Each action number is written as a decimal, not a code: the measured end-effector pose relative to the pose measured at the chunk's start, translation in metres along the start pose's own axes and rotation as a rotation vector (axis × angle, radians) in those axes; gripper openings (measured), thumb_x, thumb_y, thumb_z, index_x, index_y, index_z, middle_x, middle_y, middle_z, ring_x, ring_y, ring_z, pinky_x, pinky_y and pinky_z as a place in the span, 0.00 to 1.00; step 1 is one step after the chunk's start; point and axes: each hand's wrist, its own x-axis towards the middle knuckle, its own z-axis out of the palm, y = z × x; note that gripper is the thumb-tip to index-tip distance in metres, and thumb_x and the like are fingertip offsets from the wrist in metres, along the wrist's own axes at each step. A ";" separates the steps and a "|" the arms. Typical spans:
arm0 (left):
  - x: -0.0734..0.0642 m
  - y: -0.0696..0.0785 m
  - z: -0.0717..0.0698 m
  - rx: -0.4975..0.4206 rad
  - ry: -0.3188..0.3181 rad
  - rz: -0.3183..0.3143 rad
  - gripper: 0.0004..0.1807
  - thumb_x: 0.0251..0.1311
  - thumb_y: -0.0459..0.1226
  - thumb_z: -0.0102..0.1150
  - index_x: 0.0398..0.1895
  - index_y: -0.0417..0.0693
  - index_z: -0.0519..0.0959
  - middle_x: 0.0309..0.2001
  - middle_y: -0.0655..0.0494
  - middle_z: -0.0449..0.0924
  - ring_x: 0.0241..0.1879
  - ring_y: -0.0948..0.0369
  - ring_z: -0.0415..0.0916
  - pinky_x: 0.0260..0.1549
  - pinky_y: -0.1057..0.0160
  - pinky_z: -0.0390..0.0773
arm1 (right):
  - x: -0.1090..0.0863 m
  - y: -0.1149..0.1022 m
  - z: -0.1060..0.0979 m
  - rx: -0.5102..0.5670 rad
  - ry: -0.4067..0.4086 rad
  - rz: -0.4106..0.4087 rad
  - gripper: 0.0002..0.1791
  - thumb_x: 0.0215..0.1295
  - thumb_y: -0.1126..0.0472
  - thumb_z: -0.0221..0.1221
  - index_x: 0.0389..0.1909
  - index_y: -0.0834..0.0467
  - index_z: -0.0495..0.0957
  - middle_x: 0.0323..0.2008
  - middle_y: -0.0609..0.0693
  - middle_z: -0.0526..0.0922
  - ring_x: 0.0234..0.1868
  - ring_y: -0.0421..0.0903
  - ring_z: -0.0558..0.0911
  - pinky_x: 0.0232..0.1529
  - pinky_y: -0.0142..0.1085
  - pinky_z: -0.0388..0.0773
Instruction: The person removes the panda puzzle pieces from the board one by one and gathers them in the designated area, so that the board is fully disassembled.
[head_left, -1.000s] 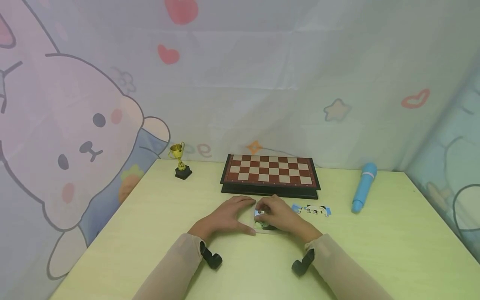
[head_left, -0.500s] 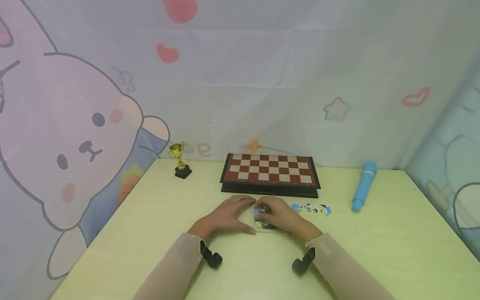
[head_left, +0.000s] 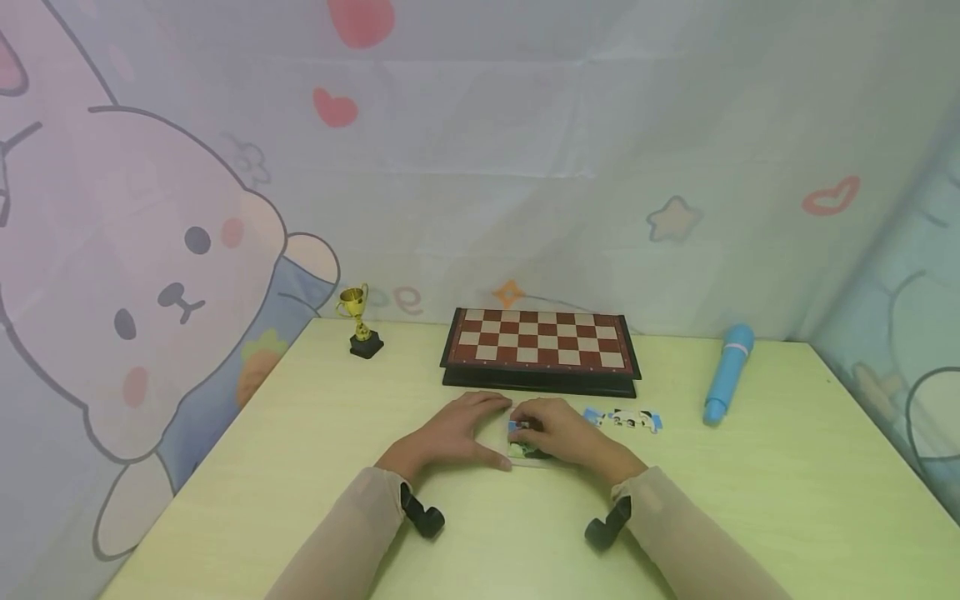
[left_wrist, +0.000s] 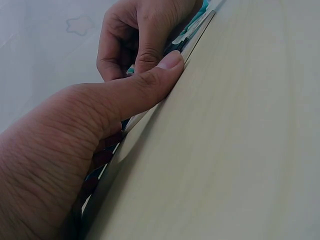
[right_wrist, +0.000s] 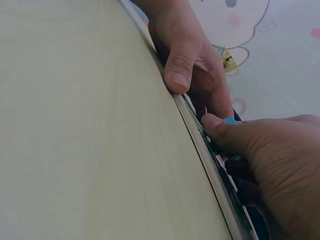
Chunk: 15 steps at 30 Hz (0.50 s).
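In the head view a small jigsaw puzzle board (head_left: 536, 464) with a pale frame lies on the table, partly hidden by both hands. My left hand (head_left: 453, 429) holds its left side, thumb at the near corner and fingers toward the far edge. My right hand (head_left: 564, 433) is over the board, thumb and fingers bent together. They pinch a puzzle piece (right_wrist: 230, 120), whose small blue bit shows at the thumb tip in the right wrist view. Blue and green printed puzzle pieces (head_left: 519, 451) show in the board between the hands.
Loose puzzle pieces (head_left: 633, 420) with a black, white and blue print lie right of the board. Behind it stands a red-and-white chessboard box (head_left: 540, 342). A gold trophy cup (head_left: 360, 323) is at the back left, a blue toy microphone (head_left: 727, 377) at the right.
The right hand's fingers have shifted slightly over the board, the knuckles a touch lower. The left hand keeps its place.
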 end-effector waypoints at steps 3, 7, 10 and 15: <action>0.000 0.001 0.000 0.000 -0.003 -0.002 0.57 0.43 0.72 0.67 0.76 0.59 0.64 0.74 0.61 0.62 0.74 0.57 0.56 0.71 0.48 0.60 | -0.001 -0.001 -0.001 0.021 0.011 -0.014 0.09 0.70 0.55 0.63 0.45 0.54 0.84 0.32 0.36 0.81 0.30 0.35 0.76 0.32 0.31 0.78; 0.000 0.001 -0.001 -0.001 -0.004 -0.005 0.57 0.43 0.72 0.67 0.76 0.59 0.64 0.74 0.61 0.62 0.74 0.57 0.56 0.71 0.48 0.60 | -0.001 -0.002 -0.003 0.032 0.028 -0.024 0.08 0.70 0.56 0.63 0.45 0.54 0.84 0.29 0.37 0.81 0.28 0.35 0.75 0.30 0.31 0.77; -0.001 0.001 -0.001 -0.008 -0.006 -0.009 0.57 0.43 0.72 0.68 0.76 0.59 0.64 0.74 0.60 0.62 0.74 0.57 0.56 0.71 0.49 0.60 | -0.001 -0.003 -0.004 0.027 0.036 -0.027 0.08 0.71 0.57 0.63 0.45 0.55 0.84 0.29 0.38 0.81 0.27 0.35 0.75 0.30 0.31 0.77; 0.000 0.001 -0.001 -0.009 -0.004 -0.007 0.56 0.43 0.72 0.68 0.76 0.59 0.65 0.74 0.61 0.62 0.74 0.57 0.56 0.71 0.49 0.60 | -0.001 -0.004 -0.004 0.019 0.034 -0.029 0.08 0.72 0.58 0.61 0.46 0.55 0.85 0.30 0.40 0.82 0.28 0.35 0.75 0.32 0.32 0.78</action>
